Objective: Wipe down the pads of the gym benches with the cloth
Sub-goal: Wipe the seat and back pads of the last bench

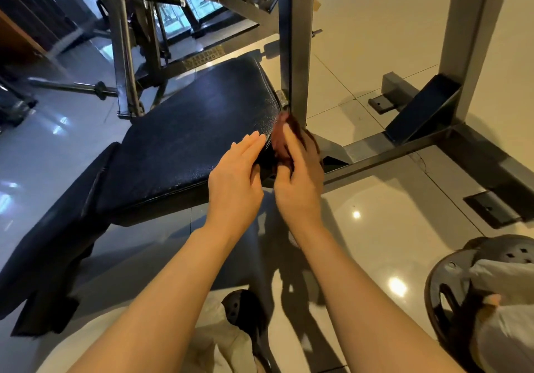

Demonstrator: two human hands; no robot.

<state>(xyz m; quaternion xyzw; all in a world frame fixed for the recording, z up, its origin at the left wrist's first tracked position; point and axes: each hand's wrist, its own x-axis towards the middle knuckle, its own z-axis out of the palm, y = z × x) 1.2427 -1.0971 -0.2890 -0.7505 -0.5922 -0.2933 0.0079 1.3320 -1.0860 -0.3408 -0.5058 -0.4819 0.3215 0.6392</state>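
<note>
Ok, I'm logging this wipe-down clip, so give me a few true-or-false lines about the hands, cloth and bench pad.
1. The right hand holds the cloth at the pad's edge. True.
2. The left hand grips the cloth. False: its straight fingers lie on the pad.
3. The pad is white. False: it is black.
4. A steel post stands just behind the cloth. True.

No legible text, labels, brands or nos. on anything
</note>
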